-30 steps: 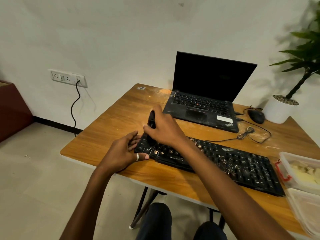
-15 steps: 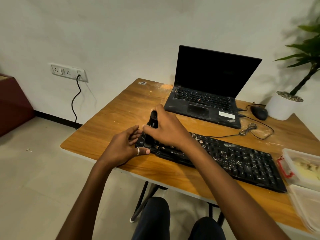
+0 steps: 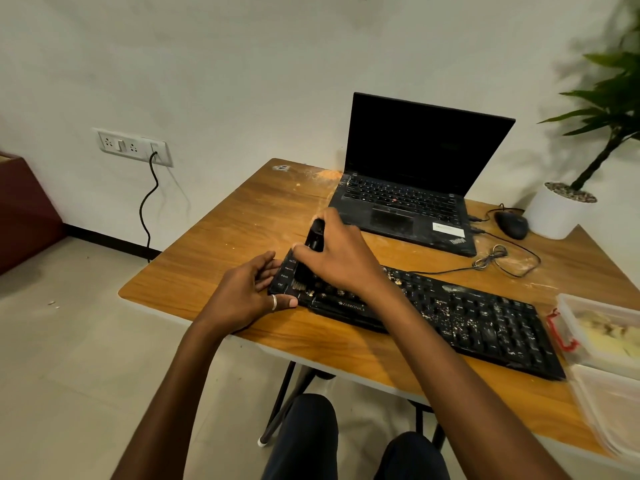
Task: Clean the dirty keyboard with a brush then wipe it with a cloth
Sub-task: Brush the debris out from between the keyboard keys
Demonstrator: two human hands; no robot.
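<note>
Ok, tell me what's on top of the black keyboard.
Pale crumbs litter the black plastic keyboard; a black brush, gripped by the right hand, stands bristles-down near its left end. Keys under that hand and wrist are hidden.

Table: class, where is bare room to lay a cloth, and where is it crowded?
Bare: the table's left part, between its left edge and the laptop; the strip before the keyboard. Crowded: right end, with mouse, cable, pot, tubs.

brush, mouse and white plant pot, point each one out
brush (image 3: pixel 314 237): head view, on its black handle above the bristles
mouse (image 3: pixel 512 225): head view, on the top of its black shell
white plant pot (image 3: pixel 553 218): head view, on its front wall
</note>
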